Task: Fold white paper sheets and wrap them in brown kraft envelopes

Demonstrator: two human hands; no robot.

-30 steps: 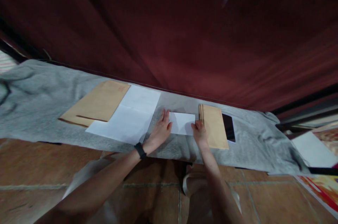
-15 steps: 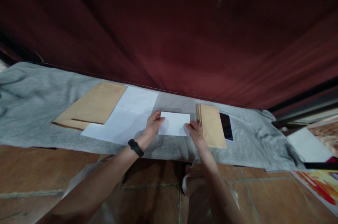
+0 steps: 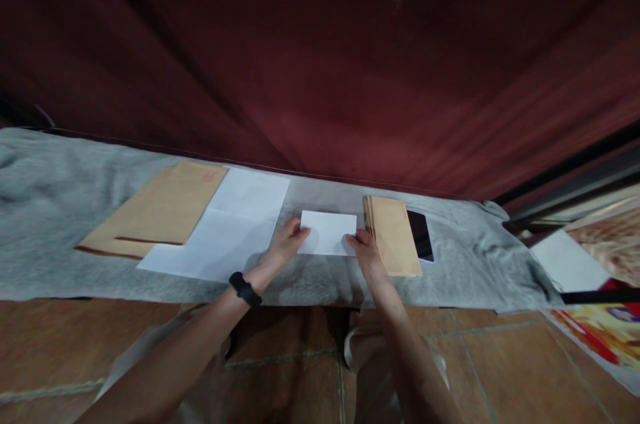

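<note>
A folded sheet of white paper (image 3: 328, 233) is held between my two hands, low over the grey cloth. My left hand (image 3: 289, 239), with a black band on its wrist, pinches the left edge, thumb on top. At the right edge my right hand (image 3: 365, 248) grips the paper the same way. Left of my left hand lie large white sheets (image 3: 235, 224) with a crease across them. Large brown envelopes (image 3: 165, 204) partly cover these sheets. Just right of my right hand is a stack of smaller brown envelopes (image 3: 399, 237).
A dark phone (image 3: 421, 236) lies partly under the right-hand envelopes. The grey cloth (image 3: 465, 257) covers a long, narrow surface, with a dark red curtain (image 3: 320, 77) hanging behind it. Tiled floor (image 3: 510, 371) shows in front, and a colourful printed box or sheet (image 3: 605, 337) is at far right.
The view has shifted slightly, so the things on the cloth appear a little further left. Both hands keep hold of the folded paper; my right thumb lies slightly further in over it.
</note>
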